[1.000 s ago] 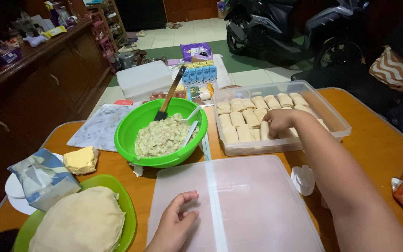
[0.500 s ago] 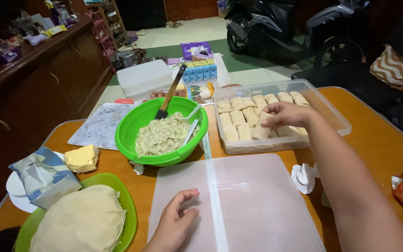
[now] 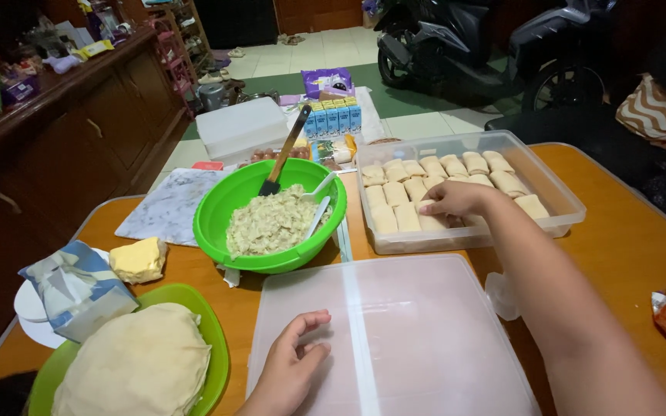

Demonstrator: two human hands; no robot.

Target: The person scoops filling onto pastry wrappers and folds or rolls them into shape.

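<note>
I see a bright green bowl [image 3: 221, 212] of pale beige filling [image 3: 271, 223], tan rolls [image 3: 395, 204] in a clear container [image 3: 556, 212], an orange-brown bench [image 3: 626, 239], a translucent white lid [image 3: 418, 331]

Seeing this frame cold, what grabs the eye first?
The bright green bowl of pale filling sits at the table's centre. Right of it, the right hand reaches into a clear container of folded rolls, while the left hand rests on a translucent lid in front.
</note>
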